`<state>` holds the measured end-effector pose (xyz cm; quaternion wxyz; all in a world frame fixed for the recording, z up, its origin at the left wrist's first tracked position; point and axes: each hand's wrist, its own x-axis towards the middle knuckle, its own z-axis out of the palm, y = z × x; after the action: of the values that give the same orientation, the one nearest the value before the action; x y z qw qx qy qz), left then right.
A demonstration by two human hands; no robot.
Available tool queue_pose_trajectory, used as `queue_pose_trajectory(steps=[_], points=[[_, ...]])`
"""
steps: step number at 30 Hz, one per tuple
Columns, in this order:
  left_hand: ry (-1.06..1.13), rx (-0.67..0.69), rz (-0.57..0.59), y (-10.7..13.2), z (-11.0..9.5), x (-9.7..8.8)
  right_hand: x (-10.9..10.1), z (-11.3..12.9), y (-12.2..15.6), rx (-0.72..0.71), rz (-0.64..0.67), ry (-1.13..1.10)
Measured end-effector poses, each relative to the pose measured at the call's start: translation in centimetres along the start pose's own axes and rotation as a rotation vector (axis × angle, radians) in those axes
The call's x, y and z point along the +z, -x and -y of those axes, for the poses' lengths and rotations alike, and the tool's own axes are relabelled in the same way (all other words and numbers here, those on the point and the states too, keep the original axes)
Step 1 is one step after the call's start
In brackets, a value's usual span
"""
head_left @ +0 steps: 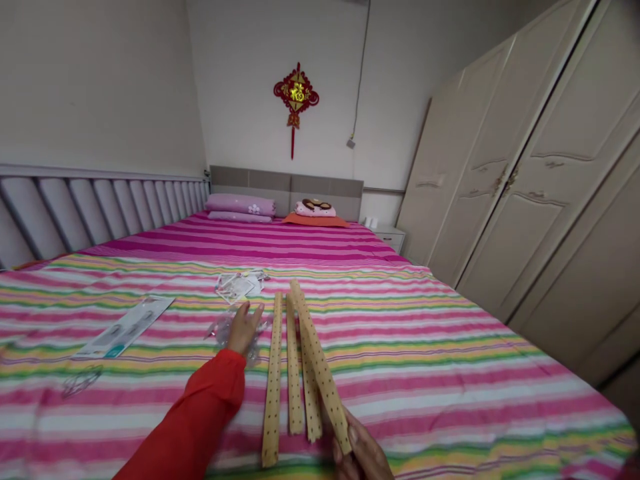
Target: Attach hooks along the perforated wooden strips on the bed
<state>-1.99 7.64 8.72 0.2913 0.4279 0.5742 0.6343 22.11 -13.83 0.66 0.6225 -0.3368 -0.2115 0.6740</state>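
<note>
My right hand (364, 448), low in the view, grips the near end of a long tan perforated strip (323, 370) dotted with dark holes. That strip leans away from me and partly covers another perforated strip (311, 393). Two more strips, a middle one (294, 373) and a left one (273, 387), lie lengthwise on the bed. My left hand (243, 331), in a red sleeve, reaches over a crumpled clear plastic bag (223, 329) with thumb and finger apart. Whether it touches the bag I cannot tell.
The striped sheet (425, 347) covers the bed. Small packets (240, 285) lie beyond my left hand. A flat blister pack (127, 327) and a thin wire-like loop (83, 380) lie to the left. A wardrobe (530, 187) stands right, a padded rail (100, 210) left.
</note>
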Motion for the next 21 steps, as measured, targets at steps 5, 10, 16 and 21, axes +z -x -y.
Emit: queue_pose_trajectory(steps=[5,10,16,21], points=[[-0.015,0.071,0.204,3.3,-0.3,-0.2,-0.5,1.0,-1.7,-0.002,-0.035,-0.065],[-0.038,0.15,0.274,8.5,1.6,-1.2,0.2,0.1,-3.0,-0.043,-0.024,-0.144],[-0.203,0.153,0.052,10.6,5.1,-3.3,0.2,-1.3,-3.6,-0.013,-0.02,-0.016],[-0.359,0.202,0.019,10.5,6.6,-3.6,-0.3,-2.4,-3.7,-0.084,-0.047,0.073]])
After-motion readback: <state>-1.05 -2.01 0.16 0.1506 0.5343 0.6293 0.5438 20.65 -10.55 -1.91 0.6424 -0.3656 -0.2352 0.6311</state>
